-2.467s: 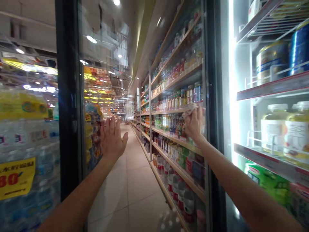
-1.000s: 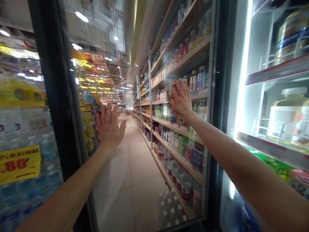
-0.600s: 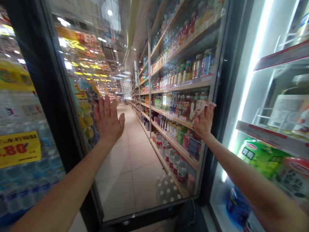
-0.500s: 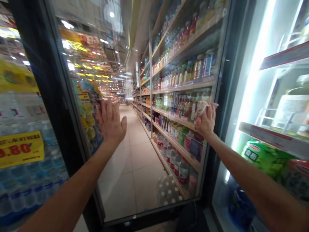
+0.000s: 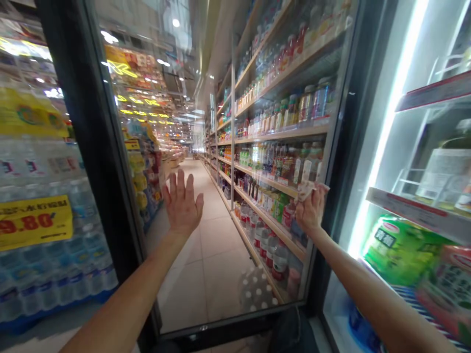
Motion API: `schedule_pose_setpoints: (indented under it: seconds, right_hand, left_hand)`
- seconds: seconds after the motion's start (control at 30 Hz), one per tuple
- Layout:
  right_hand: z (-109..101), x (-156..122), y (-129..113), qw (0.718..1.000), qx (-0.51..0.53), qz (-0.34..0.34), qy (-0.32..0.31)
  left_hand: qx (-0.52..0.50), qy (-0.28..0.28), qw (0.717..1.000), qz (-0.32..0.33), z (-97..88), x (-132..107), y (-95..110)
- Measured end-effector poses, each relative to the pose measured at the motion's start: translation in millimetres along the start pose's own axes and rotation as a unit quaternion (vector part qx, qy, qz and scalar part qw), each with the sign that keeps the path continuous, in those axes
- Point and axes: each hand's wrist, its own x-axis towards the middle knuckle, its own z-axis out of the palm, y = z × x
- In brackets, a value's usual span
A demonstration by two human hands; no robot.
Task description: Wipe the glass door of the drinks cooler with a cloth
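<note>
In front of me stands a glass door [image 5: 217, 294] in a dark frame. My left hand [image 5: 183, 203] is spread at the left part of the pane, palm toward the glass, holding nothing; I cannot tell whether it touches. My right hand [image 5: 310, 211] is closed on a pale crumpled cloth [image 5: 306, 190] with reddish marks, up against the pane's right side near the frame. The fingertips are partly covered by the cloth. Shelves of bottles [image 5: 275, 166] and an aisle floor show in the glass.
At right is a lit cooler with wire shelves, price rails [image 5: 415, 211] and green packs [image 5: 405, 250]. Packed water bottles [image 5: 55, 274] with a yellow price sign [image 5: 35, 223] stand at left, beyond the dark door frame [image 5: 83, 132]. A grey polka-dotted shape [image 5: 257, 289] shows low in the glass.
My right hand has moved down the glass with the cloth. My left hand has shifted down and to the right, still spread. The view has turned slightly.
</note>
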Motion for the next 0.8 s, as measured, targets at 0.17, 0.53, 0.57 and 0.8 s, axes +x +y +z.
schedule_pose_setpoints:
  seconds: [0.17, 0.53, 0.57, 0.8]
  right_hand:
    - [7, 92, -6, 0.999, 0.006, 0.027, 0.038]
    - [18, 34, -115, 0.941, 0.111, -0.303, -0.099]
    - [19, 46, -114, 0.947, 0.111, -0.289, -0.090]
    - [18, 123, -126, 0.989, 0.112, -0.101, -0.008]
  left_hand:
    - [-0.010, -0.005, 1.000, -0.011, 0.0, -2, 0]
    - [-0.001, 0.007, 1.000, 0.015, -0.7, -5, -4]
    - [0.010, 0.013, 1.000, 0.022, -0.4, -6, -5]
    - [0.018, 0.022, 0.999, 0.029, -1.1, -8, -5]
